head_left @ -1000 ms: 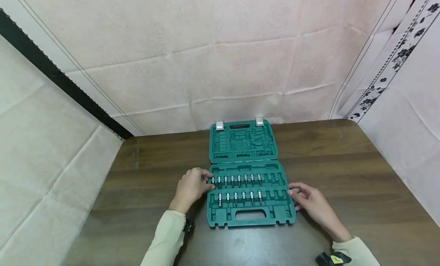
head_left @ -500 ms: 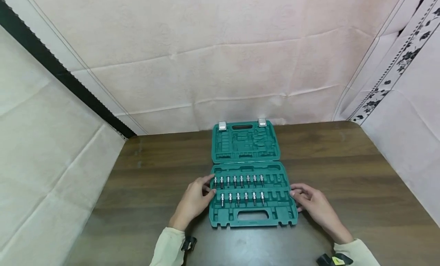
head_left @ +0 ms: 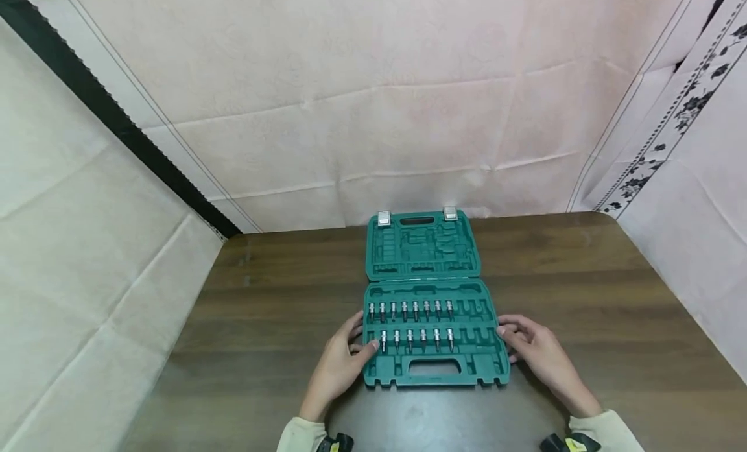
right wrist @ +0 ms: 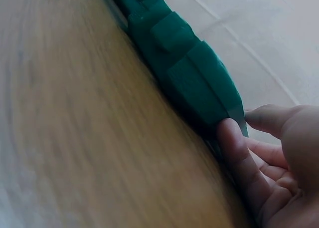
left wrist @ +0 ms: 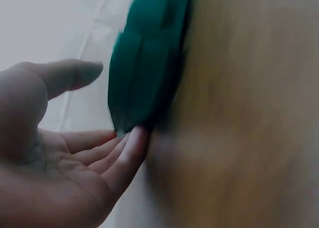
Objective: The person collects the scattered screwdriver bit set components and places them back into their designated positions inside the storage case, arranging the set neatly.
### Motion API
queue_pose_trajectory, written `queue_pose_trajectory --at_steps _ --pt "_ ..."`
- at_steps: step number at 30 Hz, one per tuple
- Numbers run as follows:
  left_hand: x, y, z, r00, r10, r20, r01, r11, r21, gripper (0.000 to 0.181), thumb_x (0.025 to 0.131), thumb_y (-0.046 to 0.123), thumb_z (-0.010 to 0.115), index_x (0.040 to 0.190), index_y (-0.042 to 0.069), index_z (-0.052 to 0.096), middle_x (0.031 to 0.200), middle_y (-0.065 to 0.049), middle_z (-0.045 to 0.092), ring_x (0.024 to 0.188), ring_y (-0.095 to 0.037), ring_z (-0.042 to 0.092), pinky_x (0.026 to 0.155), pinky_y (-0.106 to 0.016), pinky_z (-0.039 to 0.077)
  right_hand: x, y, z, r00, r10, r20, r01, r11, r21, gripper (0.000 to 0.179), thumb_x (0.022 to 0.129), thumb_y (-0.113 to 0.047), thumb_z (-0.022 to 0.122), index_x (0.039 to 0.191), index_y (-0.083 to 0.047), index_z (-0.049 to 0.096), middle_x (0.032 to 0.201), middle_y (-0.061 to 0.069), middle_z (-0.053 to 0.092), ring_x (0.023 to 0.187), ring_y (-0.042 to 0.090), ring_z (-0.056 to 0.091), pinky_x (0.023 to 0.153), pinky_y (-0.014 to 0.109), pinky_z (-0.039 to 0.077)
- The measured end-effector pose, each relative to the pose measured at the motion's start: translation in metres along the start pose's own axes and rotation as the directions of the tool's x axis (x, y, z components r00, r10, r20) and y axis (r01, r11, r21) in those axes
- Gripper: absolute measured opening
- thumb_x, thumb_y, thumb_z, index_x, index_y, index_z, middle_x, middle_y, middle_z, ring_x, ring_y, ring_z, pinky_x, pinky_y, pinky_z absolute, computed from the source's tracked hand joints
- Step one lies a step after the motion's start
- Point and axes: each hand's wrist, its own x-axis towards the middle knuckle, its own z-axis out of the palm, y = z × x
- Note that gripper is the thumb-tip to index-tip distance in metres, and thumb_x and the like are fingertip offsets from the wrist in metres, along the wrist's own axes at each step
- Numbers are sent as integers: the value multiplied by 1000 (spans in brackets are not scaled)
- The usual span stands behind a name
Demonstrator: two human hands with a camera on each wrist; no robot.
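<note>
A green plastic tool case [head_left: 486,364] lies open on the table, its lid [head_left: 423,244] folded back at the far side. Two rows of small silver-and-dark bit sockets [head_left: 415,311] stand in the base. At its left side is my left hand [head_left: 337,369], with the thumb over the rim. In the left wrist view, straight fingers [left wrist: 132,145] touch the lower edge of the case, and the thumb is apart from it. My right hand [head_left: 543,356] pinches the right edge between thumb and fingers, as the right wrist view also shows.
The brown wooden table [head_left: 280,296] extends to both sides of the case. Pale cloth walls [head_left: 350,115] rise at the back and sides. Two silver latches [head_left: 450,213] sit on the lid's far edge, close to the back cloth.
My left hand has slid nearer along the case's left side, and its thumb has moved from beside the upper socket row to beside the lower one. The right hand keeps its place on the case.
</note>
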Motion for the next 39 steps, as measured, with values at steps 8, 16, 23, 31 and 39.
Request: queue_pose_trajectory --at_steps 8,16,23,31,39 --pt "-7 -6 9 999 23 -41 -27 994 -105 68 103 22 71 161 6 40 155 -25 51 129 -35 63 96 -43 57 -1 0 -2 999 -28 -20 28 1000 13 46 107 -33 66 139 0 62 108 13 71 85 13 70 70 32 61" --pt "-5 -9 12 988 -12 -157 -16 984 -178 52 104 15 68 153 7 52 150 -19 58 137 -35 58 103 -48 54 -4 0 5 999 7 -54 -3 997 83 47 108 -24 64 146 0 54 116 17 70 84 11 68 70 32 61" --pt "12 -6 11 973 -38 -229 -31 956 -291 50 105 12 67 152 4 53 149 -19 58 137 -35 57 111 -53 47 0 -14 8 992 -46 -114 54 996 72 54 110 -29 59 154 -1 44 133 23 64 107 19 71 81 27 59" --pt "46 0 1 983 -93 -159 42 952 -303 54 107 16 63 155 -2 46 151 -22 56 139 -38 55 114 -53 44 33 -26 2 993 -94 -71 96 995 13 63 111 -35 55 160 -1 35 148 27 54 138 46 53 107 59 48" --pt "93 15 -24 983 -151 -102 113 944 -310 59 107 22 63 159 3 43 153 -19 54 137 -33 58 113 -48 47 85 -44 -13 996 -83 19 83 997 1 66 113 -32 53 163 3 28 153 31 46 137 47 54 109 58 48"
